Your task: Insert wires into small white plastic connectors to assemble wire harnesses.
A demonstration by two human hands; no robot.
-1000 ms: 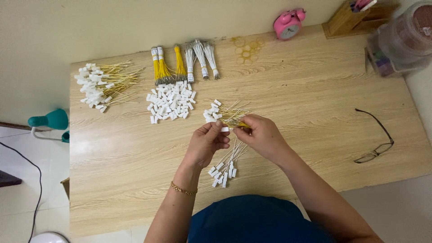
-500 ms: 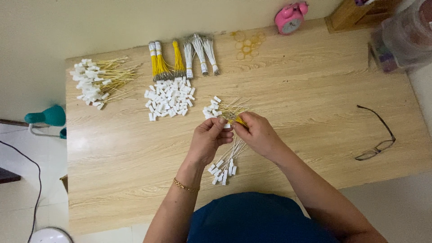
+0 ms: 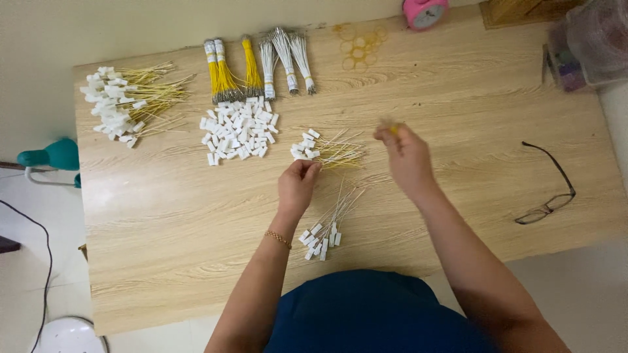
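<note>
On the wooden table point(image 3: 458, 91), the person's left hand point(image 3: 297, 185) sits with its fingers curled together, the tips pinching at the near edge of a small bunch of yellow wires with white connectors point(image 3: 322, 149), which lies just beyond it near the table's middle. The right hand point(image 3: 407, 157) is held off to the right, apart from that bunch, with its fingertips pressed together around something small and yellow point(image 3: 393, 129); it is blurred, so what it is cannot be told. Just below the left hand lies a second small bunch of pale wires with white connectors point(image 3: 327, 225), close to the table's near edge. Farther back lie a heap of loose white connectors point(image 3: 239, 129), bound bundles of yellow wires point(image 3: 229, 72) and bundles of white wires point(image 3: 285, 60). A larger pile of finished yellow wires with connectors point(image 3: 127, 101) lies at the far left. A pair of glasses point(image 3: 549, 189) rests to the right, and a pink clock point(image 3: 424, 12) stands at the far edge.
</note>
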